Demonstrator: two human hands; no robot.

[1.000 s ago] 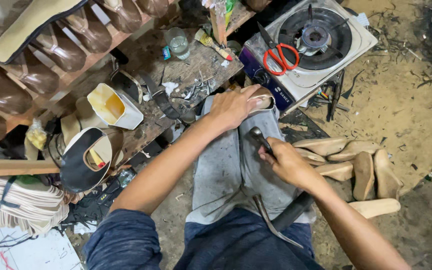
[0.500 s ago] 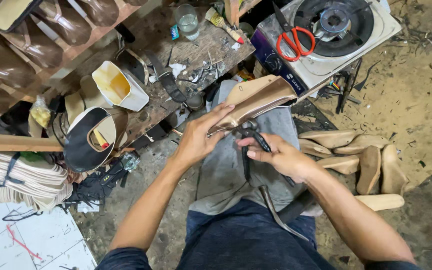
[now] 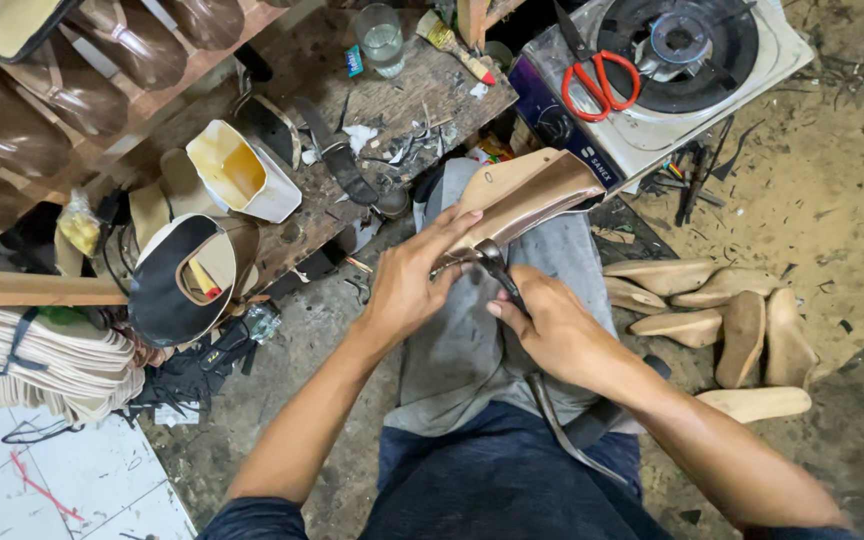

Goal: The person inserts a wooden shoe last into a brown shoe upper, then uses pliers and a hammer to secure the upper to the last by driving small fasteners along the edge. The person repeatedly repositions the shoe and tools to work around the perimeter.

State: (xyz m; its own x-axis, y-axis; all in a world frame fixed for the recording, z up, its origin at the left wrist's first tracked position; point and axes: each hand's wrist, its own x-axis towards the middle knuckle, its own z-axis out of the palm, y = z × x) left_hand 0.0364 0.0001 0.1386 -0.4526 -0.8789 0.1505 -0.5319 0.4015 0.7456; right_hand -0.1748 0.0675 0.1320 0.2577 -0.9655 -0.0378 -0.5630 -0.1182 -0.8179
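The left hand point(image 3: 407, 290) wraps its fingers around the rear of a tan shoe last point(image 3: 522, 195) propped over the lap. The right hand point(image 3: 552, 330), clenched, grips dark pincers point(image 3: 497, 265) against it. Red scissors point(image 3: 607, 80) lie on the stove point(image 3: 742, 110) beyond.

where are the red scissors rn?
In the head view, top right: the red-handled scissors lie on the gas stove, left of its burner, beyond the shoe last.

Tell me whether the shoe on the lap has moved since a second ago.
Yes. The shoe has been lifted from under the left hand and now points toward the stove.
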